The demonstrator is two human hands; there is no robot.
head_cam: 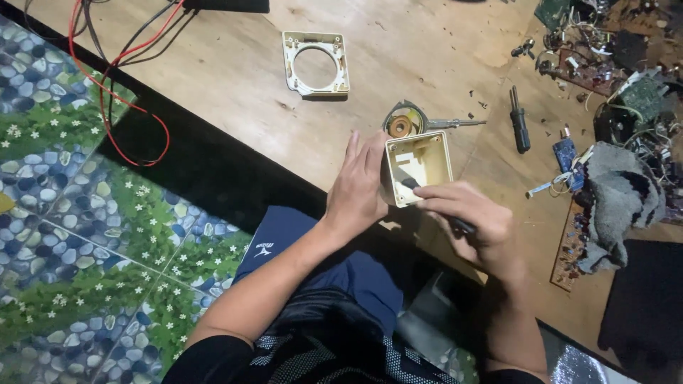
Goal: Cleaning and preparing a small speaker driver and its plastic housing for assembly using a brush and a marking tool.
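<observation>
My left hand (358, 186) grips the side of a cream plastic box-shaped housing (420, 167), open towards me, at the edge of a wooden table (235, 78). My right hand (466, 217) is closed on a dark-handled tool (462, 226) whose black tip reaches into the housing. Just behind the housing lies a round part with a copper-coloured coil (401, 125), and a metal rod (455, 124) lies to its right.
A cream square frame with a round hole (316, 62) lies further back. A black screwdriver (519, 126), a grey cloth (620, 199), circuit boards and wire clutter (626, 64) fill the right. Red and black leads (114, 78) trail off the left edge over patterned flooring (64, 213).
</observation>
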